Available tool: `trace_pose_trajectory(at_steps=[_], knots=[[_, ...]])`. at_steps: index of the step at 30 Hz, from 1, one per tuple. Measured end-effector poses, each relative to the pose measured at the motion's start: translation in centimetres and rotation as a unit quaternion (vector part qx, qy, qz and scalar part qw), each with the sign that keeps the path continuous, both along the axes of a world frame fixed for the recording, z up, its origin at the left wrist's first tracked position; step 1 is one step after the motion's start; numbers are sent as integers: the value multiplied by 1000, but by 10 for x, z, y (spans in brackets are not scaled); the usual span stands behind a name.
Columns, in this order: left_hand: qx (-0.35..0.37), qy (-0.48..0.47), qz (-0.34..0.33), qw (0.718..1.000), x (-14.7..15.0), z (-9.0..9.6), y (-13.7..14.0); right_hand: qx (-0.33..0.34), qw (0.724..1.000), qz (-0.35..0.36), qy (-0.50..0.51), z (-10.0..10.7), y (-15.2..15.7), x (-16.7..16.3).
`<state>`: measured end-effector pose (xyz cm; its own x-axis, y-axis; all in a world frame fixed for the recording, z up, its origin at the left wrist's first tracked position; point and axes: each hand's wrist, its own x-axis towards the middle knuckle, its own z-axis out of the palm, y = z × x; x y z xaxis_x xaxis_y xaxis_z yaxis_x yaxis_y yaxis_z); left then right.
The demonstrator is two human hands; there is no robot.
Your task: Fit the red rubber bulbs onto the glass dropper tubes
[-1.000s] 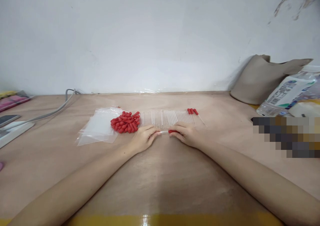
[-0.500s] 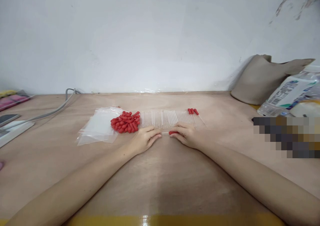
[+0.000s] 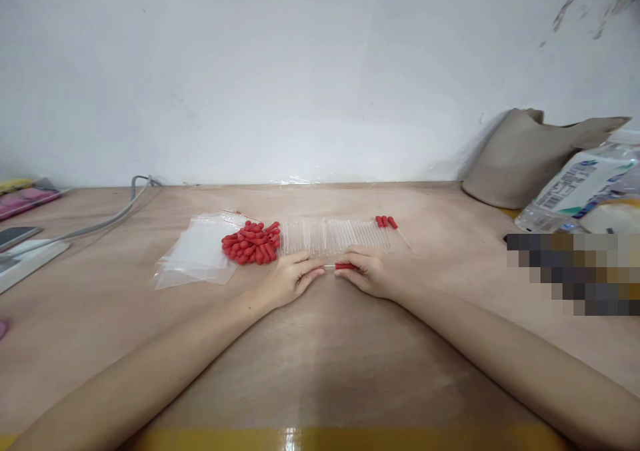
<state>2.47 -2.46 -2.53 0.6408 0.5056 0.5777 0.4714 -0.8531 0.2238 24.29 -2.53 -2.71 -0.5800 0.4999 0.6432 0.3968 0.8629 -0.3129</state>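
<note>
Over at the desk (image 3: 320,364), the left hand (image 3: 289,280) has its fingers (image 3: 313,264) pinched on a clear tube (image 3: 329,266) that spans the gap to a red bulb (image 3: 344,266) gripped in the right hand (image 3: 375,274).

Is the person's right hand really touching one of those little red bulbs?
Touching. The head view shows the right hand pinching a red bulb between thumb and fingers, with no gap visible.

tabletop workspace (image 3: 310,358), scuffed wall (image 3: 320,78), heaped red bulbs (image 3: 251,243), clear tubes (image 3: 325,235)
</note>
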Motion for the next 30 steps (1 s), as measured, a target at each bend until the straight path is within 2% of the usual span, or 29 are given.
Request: trace_pose_trajectory(at_steps=[12, 14, 17, 19, 22, 25, 27, 30], knots=[[-11, 5, -1, 1000, 4, -1, 1, -20, 1000, 5, 3, 1, 2, -2], [-15, 2, -1, 1000, 4, -1, 3, -38, 999, 10, 13, 1, 2, -1], [-18, -14, 12, 1000, 5, 0, 4, -92, 993, 9, 79, 2, 2, -3], [-24, -18, 17, 999, 5, 2, 3, -144, 978, -6, 148, 2, 3, -7], [-35, -12, 33, 999, 5, 6, 0, -231, 935, -41, 267, 9, 8, -8], [-39, -17, 74, 996, 3, 8, -2, -258, 888, -95, 367, 27, 23, 8], [-45, -17, 87, 995, 2, 9, -2, -257, 873, -167, 380, 41, 38, 29], [-52, -5, 88, 995, 1, 10, -2, -269, 865, -292, 308, 50, 63, 64]])
